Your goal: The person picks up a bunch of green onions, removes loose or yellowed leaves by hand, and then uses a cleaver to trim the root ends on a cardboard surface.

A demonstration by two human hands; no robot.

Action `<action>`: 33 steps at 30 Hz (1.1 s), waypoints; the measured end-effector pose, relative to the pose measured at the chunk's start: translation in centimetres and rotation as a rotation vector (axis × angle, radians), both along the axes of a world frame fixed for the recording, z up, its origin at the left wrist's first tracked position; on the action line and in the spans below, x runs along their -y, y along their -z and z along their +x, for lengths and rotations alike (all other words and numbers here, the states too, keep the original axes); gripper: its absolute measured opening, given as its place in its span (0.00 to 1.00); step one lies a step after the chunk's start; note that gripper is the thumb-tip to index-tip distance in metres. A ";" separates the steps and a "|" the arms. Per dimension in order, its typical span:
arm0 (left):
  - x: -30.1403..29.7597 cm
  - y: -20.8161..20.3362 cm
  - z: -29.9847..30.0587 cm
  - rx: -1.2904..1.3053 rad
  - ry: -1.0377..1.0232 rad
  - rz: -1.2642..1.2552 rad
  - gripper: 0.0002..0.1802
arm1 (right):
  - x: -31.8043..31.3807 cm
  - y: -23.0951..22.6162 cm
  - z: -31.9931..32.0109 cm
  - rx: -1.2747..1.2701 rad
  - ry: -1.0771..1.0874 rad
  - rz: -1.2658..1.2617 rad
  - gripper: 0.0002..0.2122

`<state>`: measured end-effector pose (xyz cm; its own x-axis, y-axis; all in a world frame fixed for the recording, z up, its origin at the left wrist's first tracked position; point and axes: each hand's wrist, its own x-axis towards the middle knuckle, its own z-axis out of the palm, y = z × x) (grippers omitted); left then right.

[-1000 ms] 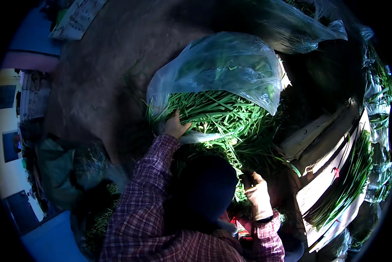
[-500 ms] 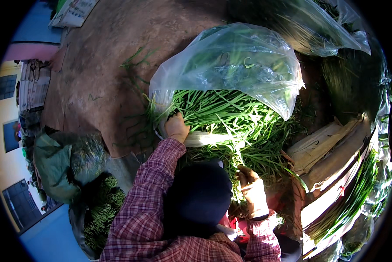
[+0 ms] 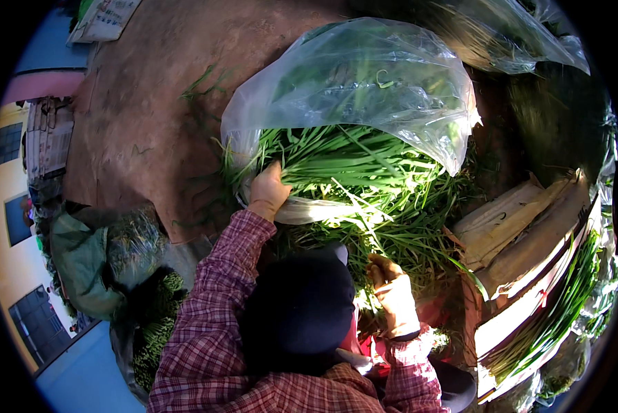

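A clear plastic bag (image 3: 364, 82) lies open toward me with a heap of long, flat green leaves, like garlic chives (image 3: 350, 155), spilling from its mouth. At the left side of the mouth, my left hand (image 3: 270, 191) is closed on the leaf ends, its thumb on top and its other fingers mostly hidden in the leaves. My right hand (image 3: 393, 292) is held over loose leaves at the near side of the heap. Its fingers are curled together; what they hold, if anything, cannot be made out. Both sleeves are plaid.
To the right stands a wooden crate (image 3: 505, 289) with long green stalks (image 3: 546, 316) along its outer side. A second filled plastic bag (image 3: 488, 34) lies at the far right. On the left are a green sack (image 3: 81, 265) and dark bunched greens (image 3: 157, 337). A dark rounded shape (image 3: 298, 306) hides the near middle.
My left hand has turned at the wrist and shifted left, its thumb now showing above the leaves. The leaves beside it are spread differently. My right hand stays curled at nearly the same spot.
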<state>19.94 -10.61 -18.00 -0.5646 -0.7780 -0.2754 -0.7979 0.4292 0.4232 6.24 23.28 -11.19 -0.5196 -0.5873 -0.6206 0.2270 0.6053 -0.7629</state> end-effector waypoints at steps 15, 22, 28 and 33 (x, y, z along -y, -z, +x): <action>0.9 0.1 -1.2 0.357 -0.141 0.133 0.19 | 13.0 -5.6 -4.7 -0.359 -0.239 -0.280 0.11; -0.2 -4.4 0.2 0.165 0.094 -0.347 0.15 | 16.5 -8.3 -5.0 -0.780 -0.384 -0.452 0.17; -3.2 -10.0 -0.9 0.142 0.183 -0.179 0.11 | 24.4 -7.3 -2.3 -1.066 -1.003 -0.444 0.28; -3.0 -11.6 1.6 -0.082 0.019 0.379 0.21 | 26.6 -4.7 -0.7 -1.055 -1.402 -0.203 0.30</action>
<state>21.50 -7.60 -6.35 -0.6100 -0.6193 -0.4944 -0.7481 0.2444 0.6169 5.51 -3.29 -6.47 0.3021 -0.9195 -0.2516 -0.9254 -0.2195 -0.3088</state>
